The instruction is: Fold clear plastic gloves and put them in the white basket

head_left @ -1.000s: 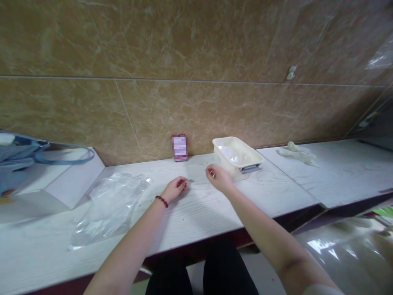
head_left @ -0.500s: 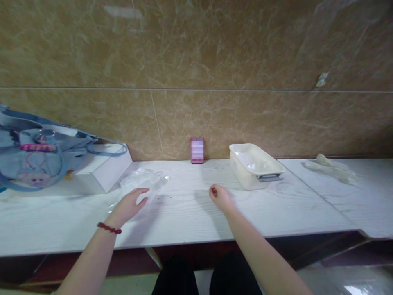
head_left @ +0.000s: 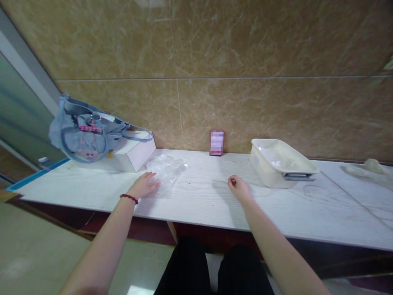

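Note:
My left hand (head_left: 143,186), with a red bead bracelet at its wrist, has its fingers apart at the near left edge of a crumpled clear plastic bag (head_left: 167,170). Nothing shows in its grasp. To the right, my right hand (head_left: 239,189) is curled closed above the white tabletop (head_left: 202,196); something small and dark reddish shows inside the curled fingers, too small to name. A cream plastic basket (head_left: 273,174) with a grey handle stands right of my right hand, with clear plastic inside it.
A blue bag (head_left: 82,137) rests on a white box (head_left: 132,155) at the left. A small upright screen-like card (head_left: 216,142) leans at the marble wall. Another plastic bag (head_left: 368,172) lies far right.
The view has swung left, so the table's left end and the floor now show. My left hand has moved closer to the clear bag. My right hand stays curled.

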`<action>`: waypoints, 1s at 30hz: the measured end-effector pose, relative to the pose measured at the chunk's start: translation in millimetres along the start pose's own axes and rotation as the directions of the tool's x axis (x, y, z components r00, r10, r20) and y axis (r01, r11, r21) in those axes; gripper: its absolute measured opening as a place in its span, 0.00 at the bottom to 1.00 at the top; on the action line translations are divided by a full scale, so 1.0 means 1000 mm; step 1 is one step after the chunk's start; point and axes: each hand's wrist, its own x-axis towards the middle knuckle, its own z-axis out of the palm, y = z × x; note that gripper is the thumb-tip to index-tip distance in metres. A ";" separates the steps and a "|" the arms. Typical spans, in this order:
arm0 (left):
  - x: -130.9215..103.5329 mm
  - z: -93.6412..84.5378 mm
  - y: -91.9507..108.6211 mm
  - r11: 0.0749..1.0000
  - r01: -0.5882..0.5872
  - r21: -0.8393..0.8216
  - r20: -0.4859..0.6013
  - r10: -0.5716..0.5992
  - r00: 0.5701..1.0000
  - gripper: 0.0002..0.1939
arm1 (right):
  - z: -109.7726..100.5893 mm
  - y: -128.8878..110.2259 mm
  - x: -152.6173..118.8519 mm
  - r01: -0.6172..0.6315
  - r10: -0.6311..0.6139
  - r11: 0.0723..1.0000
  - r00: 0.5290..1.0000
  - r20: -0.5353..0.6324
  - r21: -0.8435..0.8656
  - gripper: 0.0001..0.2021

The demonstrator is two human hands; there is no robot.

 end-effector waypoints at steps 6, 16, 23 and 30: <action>-0.008 0.007 0.049 0.998 -0.034 0.048 0.081 0.030 0.996 0.33 | -0.001 -0.002 -0.001 -0.002 0.002 1.000 1.000 -0.008 -0.012 0.04; -0.042 0.001 0.094 0.966 0.160 0.204 -0.003 -0.163 0.987 0.22 | -0.003 -0.004 -0.002 -0.005 0.005 1.000 1.000 0.010 0.001 0.04; -0.057 -0.006 0.073 0.963 0.106 0.247 0.030 -0.116 0.993 0.25 | -0.005 -0.005 -0.004 -0.022 0.023 1.000 1.000 0.013 -0.010 0.05; -0.057 -0.018 0.037 0.986 0.004 0.165 -0.064 0.006 0.998 0.16 | -0.003 -0.001 -0.004 -0.031 0.031 1.000 0.999 0.012 0.006 0.05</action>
